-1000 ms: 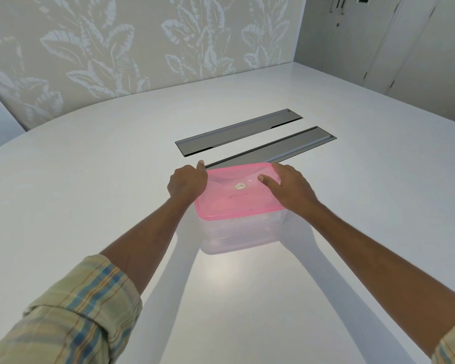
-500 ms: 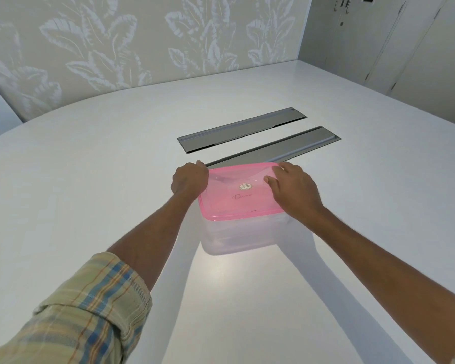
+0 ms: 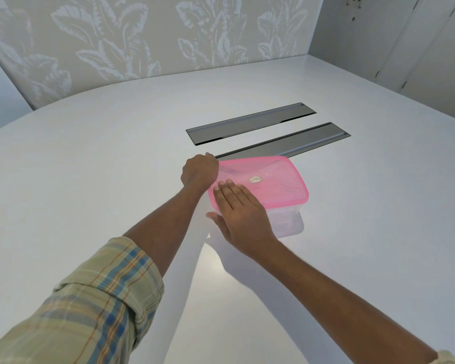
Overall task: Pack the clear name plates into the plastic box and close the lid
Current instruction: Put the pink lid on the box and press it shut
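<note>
1. Far left, my plaid sleeve is rolled up above the forearm, and that arm runs up and across the white tabletop toward the box.
2. Left hand next: it is curled at the far left corner of the pink lid. The fingers are bent down over the lid's edge there, clenched on that corner as far as I can see; the fingertips themselves are hidden behind the knuckles.
3. Just right of it, the right hand lies flat, palm down, on the near left part of the lid. Its fingers are straight and together, grasping nothing, simply resting on the lid, and the thumb hangs beside the box's near left side.
4. The lid sits on top of the clear plastic box, covering the whole opening, with a small oval sticker near its middle. Whether it is snapped shut all round, I cannot tell.
5. The box stands on the tabletop in the middle of the view. Its walls are hazy, so I cannot make out the name plates inside.
6. Behind the box and to the right, two long grey recessed panels lie side by side in the tabletop, the nearer one partly hidden by the lid's far edge.
</note>
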Motion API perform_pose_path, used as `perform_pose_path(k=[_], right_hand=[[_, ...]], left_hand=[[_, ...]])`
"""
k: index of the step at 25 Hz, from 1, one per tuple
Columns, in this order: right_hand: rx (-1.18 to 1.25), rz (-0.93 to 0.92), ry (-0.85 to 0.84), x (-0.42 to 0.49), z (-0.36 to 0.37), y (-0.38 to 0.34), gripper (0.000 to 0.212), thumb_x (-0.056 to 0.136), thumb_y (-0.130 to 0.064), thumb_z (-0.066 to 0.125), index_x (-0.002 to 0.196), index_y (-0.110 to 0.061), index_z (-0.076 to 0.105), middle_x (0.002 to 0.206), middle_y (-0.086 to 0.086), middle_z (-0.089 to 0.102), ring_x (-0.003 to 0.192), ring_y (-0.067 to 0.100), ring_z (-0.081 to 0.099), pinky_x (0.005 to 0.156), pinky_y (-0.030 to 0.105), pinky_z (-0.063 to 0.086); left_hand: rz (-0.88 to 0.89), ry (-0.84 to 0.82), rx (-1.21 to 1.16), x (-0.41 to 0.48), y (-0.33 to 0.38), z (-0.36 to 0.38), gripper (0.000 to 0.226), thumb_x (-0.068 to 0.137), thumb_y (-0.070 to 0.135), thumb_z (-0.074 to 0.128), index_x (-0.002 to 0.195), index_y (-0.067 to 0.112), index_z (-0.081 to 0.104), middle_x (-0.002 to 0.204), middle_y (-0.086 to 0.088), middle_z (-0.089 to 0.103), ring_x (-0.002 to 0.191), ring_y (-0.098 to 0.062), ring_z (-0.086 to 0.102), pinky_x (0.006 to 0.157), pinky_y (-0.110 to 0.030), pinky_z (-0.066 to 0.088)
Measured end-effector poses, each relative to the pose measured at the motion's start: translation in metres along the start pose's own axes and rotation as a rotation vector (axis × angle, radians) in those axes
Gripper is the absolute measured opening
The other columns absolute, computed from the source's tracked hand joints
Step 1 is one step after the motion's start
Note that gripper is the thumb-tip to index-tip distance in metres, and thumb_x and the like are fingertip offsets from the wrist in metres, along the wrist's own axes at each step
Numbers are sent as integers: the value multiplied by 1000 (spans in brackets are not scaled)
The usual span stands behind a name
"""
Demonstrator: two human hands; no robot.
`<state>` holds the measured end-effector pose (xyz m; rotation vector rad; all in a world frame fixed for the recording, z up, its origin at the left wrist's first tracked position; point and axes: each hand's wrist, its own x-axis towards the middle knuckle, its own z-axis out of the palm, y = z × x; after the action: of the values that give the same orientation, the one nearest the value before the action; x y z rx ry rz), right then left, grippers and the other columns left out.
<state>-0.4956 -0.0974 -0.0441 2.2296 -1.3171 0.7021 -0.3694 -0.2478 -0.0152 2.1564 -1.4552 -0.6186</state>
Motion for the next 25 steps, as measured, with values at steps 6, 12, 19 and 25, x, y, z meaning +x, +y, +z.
perform_pose_path(k=[6, 12, 19, 25], right_hand=[[-62, 1, 185, -1, 12, -4, 42, 106, -32, 59, 125, 3, 72, 127, 21, 73, 122, 33, 70, 106, 47, 54], [-44, 13, 246, -5, 19, -10, 36, 104, -26, 64, 122, 4, 74, 125, 22, 74, 121, 33, 71, 104, 46, 55], [-28, -3, 296, -5, 26, -12, 33, 102, -22, 66, 120, 4, 75, 123, 23, 74, 120, 34, 71, 104, 47, 55], [55, 66, 286, -4, 21, -15, 33, 101, -22, 66, 123, 1, 75, 126, 18, 74, 123, 31, 70, 107, 45, 53]], left_hand=[[7, -16, -12, -1, 0, -1, 56, 104, 41, 28, 106, 7, 72, 114, -15, 72, 90, -33, 55, 79, -37, 43], [15, -13, -22, -2, -1, 0, 57, 107, 40, 28, 106, 5, 72, 114, -16, 72, 94, -33, 60, 80, -36, 44], [-10, 4, -59, -3, -1, -1, 50, 106, 38, 30, 93, 9, 68, 109, -14, 74, 88, -32, 59, 76, -35, 43], [-43, -33, -82, -11, 0, -5, 56, 107, 41, 28, 111, 6, 71, 117, -15, 72, 107, -36, 67, 90, -41, 51]])
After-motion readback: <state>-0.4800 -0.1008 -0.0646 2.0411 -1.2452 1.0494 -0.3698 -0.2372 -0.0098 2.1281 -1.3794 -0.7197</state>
